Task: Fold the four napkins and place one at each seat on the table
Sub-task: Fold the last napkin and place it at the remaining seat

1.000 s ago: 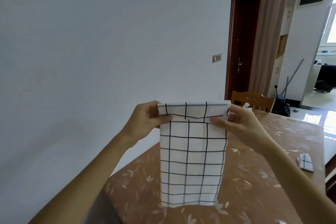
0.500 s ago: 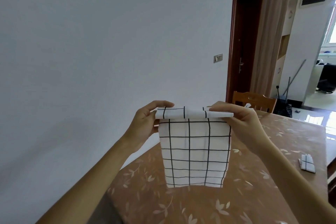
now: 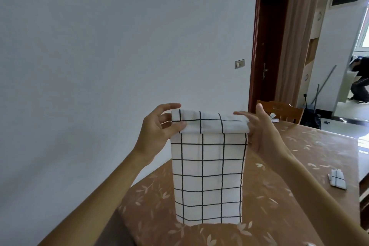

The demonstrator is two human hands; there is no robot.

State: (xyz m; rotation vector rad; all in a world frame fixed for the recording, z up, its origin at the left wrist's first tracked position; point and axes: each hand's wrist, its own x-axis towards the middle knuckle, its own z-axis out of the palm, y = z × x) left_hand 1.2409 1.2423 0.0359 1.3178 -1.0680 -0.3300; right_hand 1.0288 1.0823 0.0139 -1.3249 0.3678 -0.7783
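Checked napkin (image 3: 207, 166) held upright over the near-left corner of the bench (image 3: 299, 195), its top edge rolled forward into a band; whether the lower hem touches the top cannot be told. The left hand (image 3: 157, 134) pinches the band's left end and the right hand (image 3: 263, 136) its right end, fingers (image 3: 242, 114) clamped on the cloth. A folded napkin (image 3: 337, 180) lies near the bench's right edge, well apart; a second folded napkin (image 3: 274, 119) lies at the far edge before a chair (image 3: 283, 111). Bare patterned top shows between them.
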